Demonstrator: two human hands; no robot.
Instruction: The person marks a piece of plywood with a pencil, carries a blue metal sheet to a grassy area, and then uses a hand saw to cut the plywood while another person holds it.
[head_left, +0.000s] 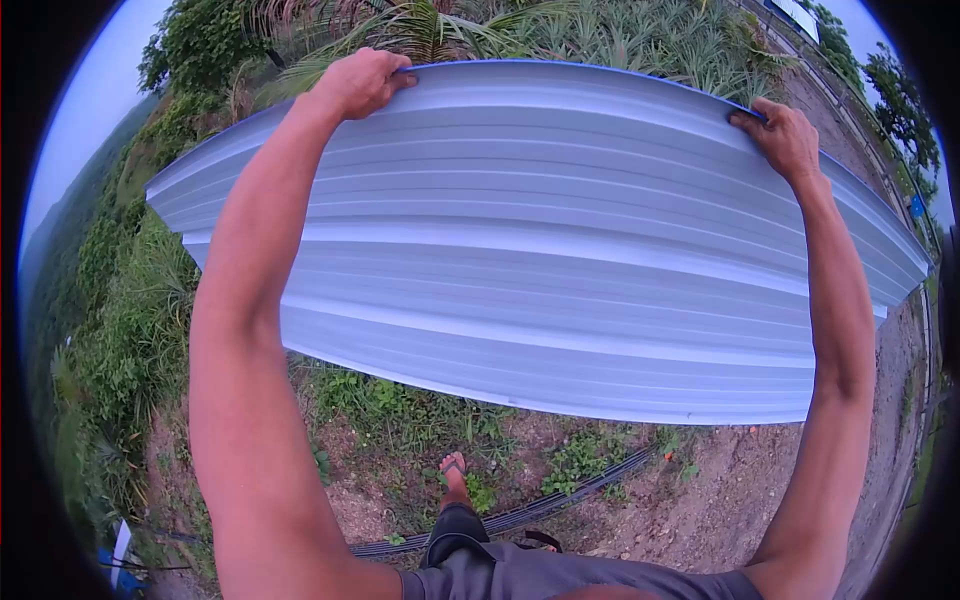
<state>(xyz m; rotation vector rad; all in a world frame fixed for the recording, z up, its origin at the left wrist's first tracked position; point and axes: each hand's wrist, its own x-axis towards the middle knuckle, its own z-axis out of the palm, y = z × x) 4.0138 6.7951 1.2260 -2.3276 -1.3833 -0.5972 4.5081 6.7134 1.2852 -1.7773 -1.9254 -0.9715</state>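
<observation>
A long ribbed metal roofing sheet (540, 185), pale grey-blue with a darker blue far edge, spans the view in front of me. My left hand (362, 84) is closed over its far edge, left of the middle, with the thumb on the near face. Toward the right end, my right hand (782, 138) grips the same edge, its thumb also on the near face. Both arms stretch forward. The sheet is held off the ground, and its near edge hangs above the soil. Fingers behind the sheet are partly hidden.
Below me, a sandalled foot (454, 466) stands on soil with weeds. A bundle of black pipes (590, 488) crosses the ground. Spiky plants (640, 45) grow beyond the sheet. Green slope vegetation (130, 330) lies left, and a dirt track (890, 400) runs along the right.
</observation>
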